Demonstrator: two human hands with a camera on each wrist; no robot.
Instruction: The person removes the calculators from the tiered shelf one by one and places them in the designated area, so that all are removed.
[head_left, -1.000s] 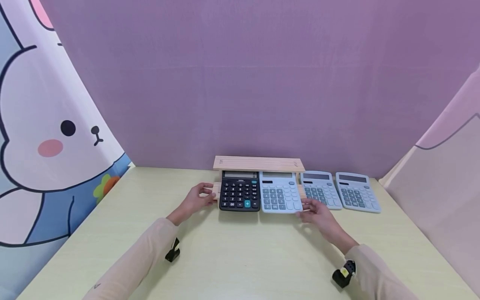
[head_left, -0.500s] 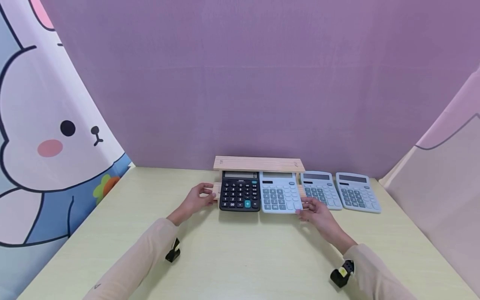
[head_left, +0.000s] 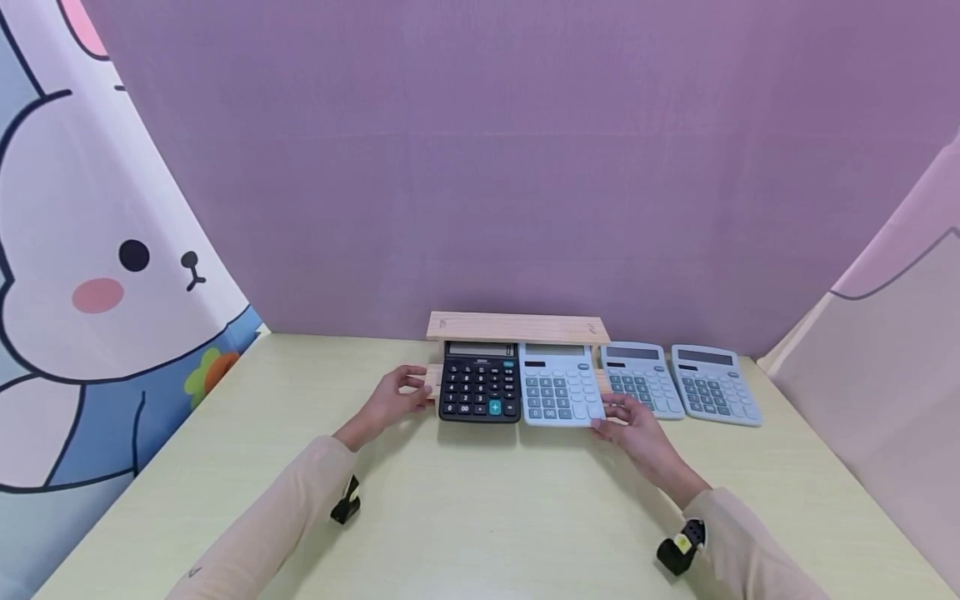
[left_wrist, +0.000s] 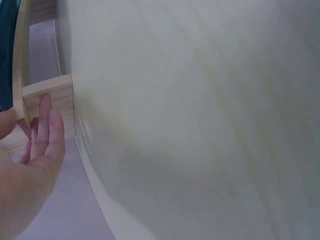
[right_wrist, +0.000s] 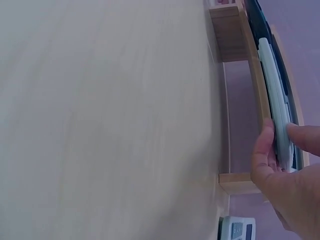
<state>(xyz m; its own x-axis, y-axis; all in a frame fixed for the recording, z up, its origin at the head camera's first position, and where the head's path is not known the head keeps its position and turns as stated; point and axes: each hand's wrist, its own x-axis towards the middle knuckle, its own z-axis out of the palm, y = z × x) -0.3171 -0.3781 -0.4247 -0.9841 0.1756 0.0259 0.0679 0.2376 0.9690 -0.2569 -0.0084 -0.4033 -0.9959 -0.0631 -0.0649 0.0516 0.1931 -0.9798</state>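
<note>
First, at the left end, the lower board point(head_left: 434, 377) of the wooden stand point(head_left: 517, 327) is pinched by the left hand point(head_left: 395, 398): the thumb is set against one face and the fingers are extended along the other. For a sound hold, this end should be supported mainly by the fingers; if only the thumb is tightened, the stand could be twisted.

Next, the black calculator point(head_left: 480, 383) is seated on the stand, its top edge partly hidden by the upper board. Close to its right, the light blue calculator point(head_left: 562, 387) is seated likewise. Because the near edges of both project past the lower board, sliding is judged possible, and both ends should be held at equal height.

At the light blue calculator's near right corner, the right hand point(head_left: 633, 429) is clamped, thumb in front and fingers behind; whether the lower board is also gripped cannot be told. Light pressure should be applied, clear of the keys.

Farther right, the third calculator point(head_left: 648, 379) and fourth calculator point(head_left: 716, 383) are laid on the table point(head_left: 480, 517).
</note>
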